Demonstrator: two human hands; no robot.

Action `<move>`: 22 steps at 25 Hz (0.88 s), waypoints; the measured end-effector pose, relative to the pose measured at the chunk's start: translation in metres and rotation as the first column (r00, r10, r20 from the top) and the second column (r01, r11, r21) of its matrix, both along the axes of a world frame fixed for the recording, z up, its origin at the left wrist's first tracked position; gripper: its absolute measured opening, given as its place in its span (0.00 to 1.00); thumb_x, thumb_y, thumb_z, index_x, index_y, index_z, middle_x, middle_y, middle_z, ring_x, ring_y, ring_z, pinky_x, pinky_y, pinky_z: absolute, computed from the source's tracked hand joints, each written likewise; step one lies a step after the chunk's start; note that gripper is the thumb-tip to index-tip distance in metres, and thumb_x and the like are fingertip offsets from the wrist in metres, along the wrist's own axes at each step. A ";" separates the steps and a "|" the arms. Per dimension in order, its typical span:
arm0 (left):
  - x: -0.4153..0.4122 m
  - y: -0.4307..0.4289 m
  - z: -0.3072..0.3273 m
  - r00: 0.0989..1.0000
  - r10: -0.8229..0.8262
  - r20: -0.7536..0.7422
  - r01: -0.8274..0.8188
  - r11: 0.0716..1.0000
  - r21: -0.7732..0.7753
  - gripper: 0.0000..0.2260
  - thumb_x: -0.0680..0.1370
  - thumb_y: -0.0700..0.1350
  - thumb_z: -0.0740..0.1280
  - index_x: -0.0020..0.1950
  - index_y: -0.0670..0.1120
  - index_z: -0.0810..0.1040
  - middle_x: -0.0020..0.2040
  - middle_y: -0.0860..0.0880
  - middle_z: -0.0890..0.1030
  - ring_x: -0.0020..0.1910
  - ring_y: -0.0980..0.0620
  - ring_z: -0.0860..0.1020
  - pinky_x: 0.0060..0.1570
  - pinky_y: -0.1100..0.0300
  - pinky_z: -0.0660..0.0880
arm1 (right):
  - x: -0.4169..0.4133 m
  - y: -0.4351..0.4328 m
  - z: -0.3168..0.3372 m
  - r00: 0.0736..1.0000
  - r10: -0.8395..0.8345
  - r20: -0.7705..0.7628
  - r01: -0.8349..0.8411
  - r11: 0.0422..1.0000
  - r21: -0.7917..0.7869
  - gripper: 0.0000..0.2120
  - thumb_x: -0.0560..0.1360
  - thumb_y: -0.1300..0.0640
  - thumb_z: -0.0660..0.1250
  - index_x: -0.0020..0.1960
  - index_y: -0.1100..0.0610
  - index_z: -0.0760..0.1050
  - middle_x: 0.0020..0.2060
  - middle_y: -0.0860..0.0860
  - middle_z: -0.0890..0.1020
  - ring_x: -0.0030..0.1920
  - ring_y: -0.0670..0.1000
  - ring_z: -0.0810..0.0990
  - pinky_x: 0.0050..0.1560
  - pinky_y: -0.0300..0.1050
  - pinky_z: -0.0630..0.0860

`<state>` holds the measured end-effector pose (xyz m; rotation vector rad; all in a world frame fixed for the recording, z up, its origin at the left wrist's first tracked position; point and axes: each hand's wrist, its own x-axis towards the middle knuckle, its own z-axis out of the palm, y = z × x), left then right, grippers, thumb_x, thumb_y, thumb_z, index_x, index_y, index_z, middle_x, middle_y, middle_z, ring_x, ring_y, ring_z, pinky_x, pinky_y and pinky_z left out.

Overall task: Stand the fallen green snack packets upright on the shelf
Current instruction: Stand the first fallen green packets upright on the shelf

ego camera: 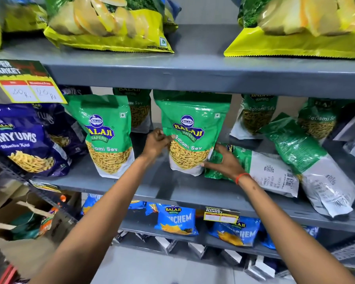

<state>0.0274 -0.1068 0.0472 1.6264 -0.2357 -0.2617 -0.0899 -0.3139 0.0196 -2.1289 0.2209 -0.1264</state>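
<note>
Large yellow-and-green plastic potato wafer bags lie on the top grey metal shelf. A yellow paper price tag with handwritten figures hangs from that shelf's front edge at left. Below it stand dark blue glossy Yumyums snack pouches. Bright blue snack packets fill the bottom shelf, behind a smaller yellow price label. Brown cardboard boxes sit at lower left.

Green pkts w/ yellow sev print, white bases; grey shelf.
</note>
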 end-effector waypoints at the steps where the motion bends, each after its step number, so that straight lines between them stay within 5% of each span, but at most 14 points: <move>1: 0.001 0.004 -0.001 0.998 -0.065 -0.018 0.066 0.997 0.032 0.09 0.72 0.31 0.68 0.44 0.43 0.72 0.36 0.55 0.82 0.35 0.64 0.80 0.35 0.72 0.76 | 0.004 0.003 0.000 1.000 -0.014 0.000 0.014 1.000 -0.015 0.36 0.65 0.52 0.77 0.68 0.57 0.65 0.68 0.56 0.73 0.67 0.55 0.70 0.69 0.48 0.64; 4: -0.003 0.014 -0.018 0.953 -0.284 -0.104 0.299 0.934 0.194 0.30 0.67 0.31 0.73 0.66 0.42 0.65 0.58 0.48 0.78 0.56 0.54 0.77 0.52 0.65 0.78 | 0.010 0.009 -0.007 0.999 -0.044 -0.027 0.038 0.983 -0.179 0.34 0.65 0.48 0.76 0.66 0.56 0.67 0.66 0.56 0.75 0.66 0.58 0.72 0.73 0.59 0.59; 6: -0.008 0.013 -0.029 0.950 -0.296 -0.099 0.312 0.916 0.250 0.39 0.65 0.32 0.75 0.70 0.43 0.60 0.66 0.44 0.73 0.64 0.47 0.73 0.64 0.54 0.72 | 0.014 0.013 -0.009 0.996 -0.065 -0.054 0.046 0.953 -0.298 0.33 0.65 0.45 0.75 0.65 0.55 0.68 0.65 0.56 0.76 0.67 0.58 0.71 0.75 0.58 0.48; 11: -0.020 0.021 -0.047 0.972 -0.233 -0.003 0.224 0.929 0.295 0.39 0.63 0.39 0.78 0.69 0.47 0.62 0.66 0.43 0.74 0.64 0.44 0.72 0.62 0.47 0.73 | 0.008 0.016 -0.010 0.998 -0.027 -0.053 0.009 0.946 -0.325 0.35 0.64 0.41 0.74 0.66 0.54 0.69 0.66 0.56 0.75 0.69 0.58 0.67 0.75 0.59 0.45; 17: -0.040 0.033 -0.052 0.972 -0.226 0.061 0.201 0.939 0.278 0.40 0.63 0.42 0.79 0.68 0.47 0.61 0.64 0.48 0.74 0.64 0.47 0.73 0.64 0.48 0.72 | -0.008 0.031 -0.014 0.998 -0.049 -0.027 0.040 0.962 -0.270 0.34 0.65 0.45 0.75 0.67 0.53 0.68 0.66 0.55 0.74 0.69 0.58 0.65 0.74 0.54 0.52; 20: -0.056 0.028 -0.046 0.982 -0.141 0.125 0.105 0.961 0.257 0.42 0.61 0.50 0.78 0.69 0.49 0.59 0.66 0.50 0.72 0.65 0.50 0.71 0.64 0.55 0.69 | -0.016 0.028 -0.007 0.999 -0.046 0.005 0.046 0.972 -0.231 0.30 0.67 0.52 0.74 0.66 0.54 0.69 0.65 0.57 0.75 0.66 0.59 0.66 0.62 0.46 0.63; 22: -0.074 0.018 -0.048 0.968 -0.058 0.243 -0.006 0.968 0.252 0.44 0.64 0.53 0.75 0.73 0.48 0.54 0.72 0.47 0.66 0.71 0.51 0.65 0.69 0.58 0.63 | -0.026 0.018 -0.010 1.000 -0.013 0.006 0.015 0.957 -0.291 0.30 0.68 0.54 0.73 0.68 0.55 0.66 0.68 0.57 0.72 0.68 0.59 0.65 0.62 0.42 0.62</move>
